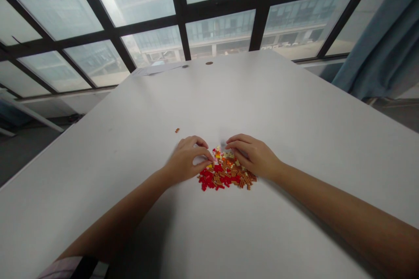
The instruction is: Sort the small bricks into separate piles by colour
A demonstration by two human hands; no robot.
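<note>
As your left hand [185,160] and right hand [253,155] curve around a heap of red, orange and yellow toy bricks [225,173] — fingers [204,154] curled, any pinch impossible to tell — one stray brick [177,130] lies apart on the white table [229,96], below a black-framed window [219,30].

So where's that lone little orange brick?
In the head view, the orange plastic brick lies on the white table, just beyond the left hand and the red-and-orange brick pile.
</note>
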